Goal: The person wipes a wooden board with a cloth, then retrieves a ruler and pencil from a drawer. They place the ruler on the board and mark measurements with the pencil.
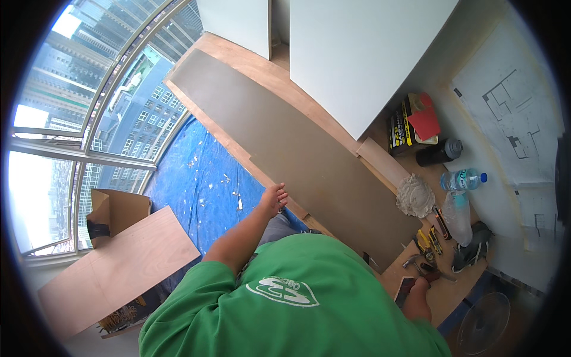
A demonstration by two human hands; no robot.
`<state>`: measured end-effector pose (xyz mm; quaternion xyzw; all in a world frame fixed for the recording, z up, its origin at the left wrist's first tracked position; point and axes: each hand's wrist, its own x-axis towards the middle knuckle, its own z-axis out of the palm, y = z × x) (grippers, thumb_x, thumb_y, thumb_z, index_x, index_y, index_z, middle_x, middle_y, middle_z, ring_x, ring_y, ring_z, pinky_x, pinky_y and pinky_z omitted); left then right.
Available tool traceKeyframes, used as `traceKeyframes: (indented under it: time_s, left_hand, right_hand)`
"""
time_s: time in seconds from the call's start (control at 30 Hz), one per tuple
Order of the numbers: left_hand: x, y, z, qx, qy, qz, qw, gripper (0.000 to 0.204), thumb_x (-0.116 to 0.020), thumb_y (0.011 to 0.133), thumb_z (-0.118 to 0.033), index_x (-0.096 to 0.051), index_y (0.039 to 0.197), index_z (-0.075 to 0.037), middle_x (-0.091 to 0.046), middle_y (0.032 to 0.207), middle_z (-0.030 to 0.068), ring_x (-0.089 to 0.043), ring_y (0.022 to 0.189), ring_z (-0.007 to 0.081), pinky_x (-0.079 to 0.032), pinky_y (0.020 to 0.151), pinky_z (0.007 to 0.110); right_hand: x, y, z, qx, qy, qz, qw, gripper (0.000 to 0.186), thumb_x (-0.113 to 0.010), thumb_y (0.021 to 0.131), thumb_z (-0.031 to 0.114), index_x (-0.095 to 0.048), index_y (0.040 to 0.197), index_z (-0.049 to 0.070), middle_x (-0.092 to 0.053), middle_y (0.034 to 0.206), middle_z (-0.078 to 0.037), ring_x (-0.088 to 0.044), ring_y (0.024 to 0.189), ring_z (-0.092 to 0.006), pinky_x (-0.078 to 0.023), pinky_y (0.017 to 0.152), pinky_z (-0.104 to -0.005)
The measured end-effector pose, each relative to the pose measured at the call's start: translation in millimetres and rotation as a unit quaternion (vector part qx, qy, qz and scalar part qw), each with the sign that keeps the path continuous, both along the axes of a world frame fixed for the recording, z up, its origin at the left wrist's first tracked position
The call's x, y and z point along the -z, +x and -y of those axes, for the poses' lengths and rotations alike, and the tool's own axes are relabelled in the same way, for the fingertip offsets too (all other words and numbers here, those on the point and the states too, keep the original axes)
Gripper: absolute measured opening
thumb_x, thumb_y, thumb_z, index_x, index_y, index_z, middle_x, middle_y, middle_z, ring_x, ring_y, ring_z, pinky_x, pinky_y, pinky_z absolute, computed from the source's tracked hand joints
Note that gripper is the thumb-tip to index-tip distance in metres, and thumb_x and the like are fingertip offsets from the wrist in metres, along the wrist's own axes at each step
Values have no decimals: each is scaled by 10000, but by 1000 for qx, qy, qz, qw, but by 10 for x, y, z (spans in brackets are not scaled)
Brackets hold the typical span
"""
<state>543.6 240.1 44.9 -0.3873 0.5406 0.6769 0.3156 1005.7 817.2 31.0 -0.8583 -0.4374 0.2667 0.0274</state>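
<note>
My left hand [273,200] hovers by the near edge of a long grey-brown panel [285,143], its fingers loosely bent and apart, with nothing seen in them. Far to the right, my right hand [419,289] reaches down among tools on a wooden board. Its fingertips are by a dark reddish handle [430,275], and whether they grip it is hidden. A dark flat rectangular object [404,290] lies beside that hand. Just beyond are a hammer [411,260], yellow-and-black hand tools [424,241] and a utility knife [441,222].
White panels [357,53] stand beyond the long panel. At right are a bundled rag [415,195], a water bottle [463,179], a black flask [440,153], a tin [404,128] and a shoe [472,247]. Blue sheeting [202,172], a plywood sheet [119,262] and a cardboard box [122,211] lie left, near windows.
</note>
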Motion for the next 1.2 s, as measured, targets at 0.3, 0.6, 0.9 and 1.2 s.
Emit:
traceKeyframes:
  time_s: [0.3,0.6,0.9,1.2]
  left_hand:
    - [-355,100,286,180,-95,-1,979,534,-644,987,-383,-518,1426,-105,-641,1297,85,-645,1107,232,-506,896,419]
    - [-403,193,485,283,-146,3,948,492,-660,983,-368,-557,1388,-108,-684,1241,64,-673,1071,229,-522,881,414]
    - [-462,294,831,383,-217,-97,893,585,-717,951,-348,-569,1411,-19,-719,1206,98,-689,1066,224,-531,922,379]
    - [-270,1348,2026,356,-362,-62,859,585,-749,905,-402,-656,1326,-6,-738,1209,199,-702,1150,325,-538,992,408]
  right_hand:
    - [-200,-71,119,-84,-89,161,979,567,-645,1004,415,-616,1325,-52,-660,1290,-226,-653,1191,-362,-530,1000,-483]
    - [-273,-1358,619,-401,132,-200,884,219,-769,915,176,-689,1062,34,-728,884,-120,-709,827,-274,-556,787,-387]
    - [122,-3970,1790,-759,68,-158,627,638,-703,959,315,-497,1478,7,-546,1488,-193,-496,1397,-301,-418,1149,-412]
    - [-181,-4547,2175,-747,41,56,662,785,-749,897,416,-468,1500,-2,-494,1516,-156,-385,1439,-372,-353,1199,-486]
